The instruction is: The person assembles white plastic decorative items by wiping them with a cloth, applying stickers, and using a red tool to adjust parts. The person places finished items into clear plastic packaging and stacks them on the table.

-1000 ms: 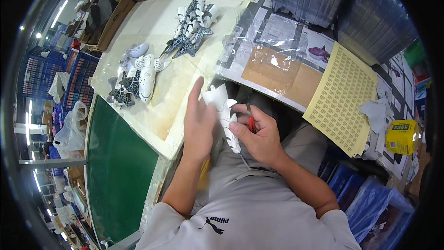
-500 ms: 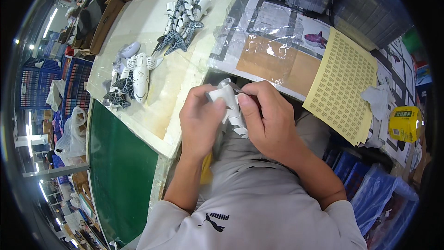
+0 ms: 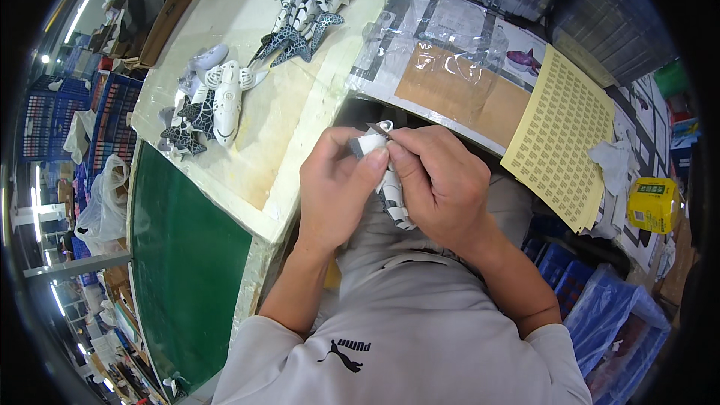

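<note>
In front of my lap, both hands are closed around a white and black jointed toy fish part (image 3: 390,195) that hangs down between them. My left hand (image 3: 334,187) pinches its white upper end between thumb and fingers. At that end, a thin, dark, pointed blade (image 3: 377,130) sticks out from the fingertips of my right hand (image 3: 442,184), whose thumb lies against the toy. The blade's other end is hidden in the fingers. On the pale table to the left lies a white toy fish body (image 3: 227,105), with black-patterned tail pieces (image 3: 196,116) beside it.
Several more jointed toy parts (image 3: 304,19) lie bunched farther back on the pale tabletop (image 3: 247,165). To the right are clear plastic wrap (image 3: 450,52), a yellow label sheet (image 3: 562,142) and a yellow packet (image 3: 654,205). Green surface (image 3: 187,255) lies lower left.
My hands have turned the toy part, so patterned dark segments show now. The blade's tip stands out more clearly above the white end. The whole view has shifted slightly.
</note>
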Motion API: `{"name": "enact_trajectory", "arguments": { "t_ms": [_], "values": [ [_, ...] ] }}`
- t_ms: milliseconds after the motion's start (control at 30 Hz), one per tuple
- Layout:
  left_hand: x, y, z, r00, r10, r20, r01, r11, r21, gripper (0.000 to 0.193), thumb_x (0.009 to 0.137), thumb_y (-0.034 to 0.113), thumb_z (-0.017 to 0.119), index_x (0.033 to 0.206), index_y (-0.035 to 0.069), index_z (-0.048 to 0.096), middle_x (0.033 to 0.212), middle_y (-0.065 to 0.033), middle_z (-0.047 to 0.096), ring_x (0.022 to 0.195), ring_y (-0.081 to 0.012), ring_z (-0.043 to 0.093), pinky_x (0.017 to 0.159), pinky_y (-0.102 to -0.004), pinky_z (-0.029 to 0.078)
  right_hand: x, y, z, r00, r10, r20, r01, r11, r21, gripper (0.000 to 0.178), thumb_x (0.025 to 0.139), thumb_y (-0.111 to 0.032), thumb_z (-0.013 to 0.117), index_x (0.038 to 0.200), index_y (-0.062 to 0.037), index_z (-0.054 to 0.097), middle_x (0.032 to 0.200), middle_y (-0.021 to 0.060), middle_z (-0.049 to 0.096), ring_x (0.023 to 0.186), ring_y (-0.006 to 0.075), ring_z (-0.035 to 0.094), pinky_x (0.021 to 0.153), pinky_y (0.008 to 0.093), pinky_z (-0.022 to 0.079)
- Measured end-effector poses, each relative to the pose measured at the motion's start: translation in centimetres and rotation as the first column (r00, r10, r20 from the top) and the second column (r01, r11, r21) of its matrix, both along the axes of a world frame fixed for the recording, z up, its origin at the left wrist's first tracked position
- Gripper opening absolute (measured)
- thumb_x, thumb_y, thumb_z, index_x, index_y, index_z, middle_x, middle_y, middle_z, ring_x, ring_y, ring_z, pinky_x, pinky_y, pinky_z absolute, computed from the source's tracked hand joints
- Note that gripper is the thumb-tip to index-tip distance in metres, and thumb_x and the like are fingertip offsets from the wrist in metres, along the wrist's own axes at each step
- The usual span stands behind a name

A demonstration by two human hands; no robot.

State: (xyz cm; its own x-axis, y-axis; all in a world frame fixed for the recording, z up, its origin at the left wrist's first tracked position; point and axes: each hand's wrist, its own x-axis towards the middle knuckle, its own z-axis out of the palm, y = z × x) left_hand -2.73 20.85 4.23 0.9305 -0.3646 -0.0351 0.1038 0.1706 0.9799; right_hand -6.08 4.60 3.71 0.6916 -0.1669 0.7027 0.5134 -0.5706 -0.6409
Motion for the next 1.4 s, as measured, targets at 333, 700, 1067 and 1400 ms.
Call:
{"name": "enact_trajectory", "arguments": {
  "t_ms": [333, 700, 1067, 1400],
  "values": [
    [-0.3, -0.1, -0.5, 0.999, -0.007, -0.037, 0.005, 0.998, -0.057, 0.025, 0.103, 0.005, 0.070, 0.122, -0.003, 0.057, 0.113, -0.0107, 0.071, 0.100, -0.0124, 0.068, 0.084, -0.0281, 0.057, -0.1, 0.1, -0.7, 1.000, -0.026, 0.006, 0.027, 0.997, -0.072, 0.018, 0.089, 0.000, 0.074, 0.107, 0.0014, 0.071, 0.088, 0.0110, 0.065, 0.071, 0.0249, 0.068, 0.058, 0.0337, 0.055],
    [-0.4, -0.2, -0.5, 0.999, 0.002, -0.036, -0.002, 1.000, -0.007, 0.024, 0.103, 0.003, 0.069, 0.122, -0.004, 0.058, 0.112, -0.0111, 0.071, 0.100, -0.0121, 0.067, 0.083, -0.0278, 0.057, 0.1, 0.0, -1.3, 0.999, -0.037, 0.008, 0.037, 0.995, -0.092, 0.018, 0.089, -0.002, 0.074, 0.107, 0.0002, 0.071, 0.086, 0.0093, 0.064, 0.067, 0.0229, 0.067, 0.053, 0.0323, 0.052],
    [-0.6, -0.1, -0.5, 1.000, -0.001, -0.010, 0.001, 1.000, -0.001, 0.024, 0.103, 0.006, 0.070, 0.121, -0.005, 0.058, 0.108, -0.0096, 0.071, 0.095, -0.0097, 0.065, 0.080, -0.0263, 0.055, -0.1, -0.1, -0.6, 0.999, -0.029, -0.019, 0.026, 0.992, -0.122, 0.014, 0.088, -0.001, 0.075, 0.102, -0.0003, 0.072, 0.086, 0.0099, 0.067, 0.069, 0.0235, 0.068, 0.056, 0.0323, 0.053],
    [-0.5, 0.0, -0.5, 1.000, 0.014, -0.021, -0.014, 1.000, 0.007, 0.024, 0.103, 0.006, 0.071, 0.121, -0.004, 0.058, 0.107, -0.0083, 0.071, 0.093, -0.0087, 0.064, 0.079, -0.0255, 0.054, 0.2, 0.1, -0.9, 1.000, -0.022, 0.014, 0.023, 0.993, -0.117, 0.012, 0.089, -0.003, 0.072, 0.100, -0.0015, 0.069, 0.082, 0.0063, 0.060, 0.064, 0.0202, 0.062, 0.050, 0.0321, 0.049]
  ]
}}
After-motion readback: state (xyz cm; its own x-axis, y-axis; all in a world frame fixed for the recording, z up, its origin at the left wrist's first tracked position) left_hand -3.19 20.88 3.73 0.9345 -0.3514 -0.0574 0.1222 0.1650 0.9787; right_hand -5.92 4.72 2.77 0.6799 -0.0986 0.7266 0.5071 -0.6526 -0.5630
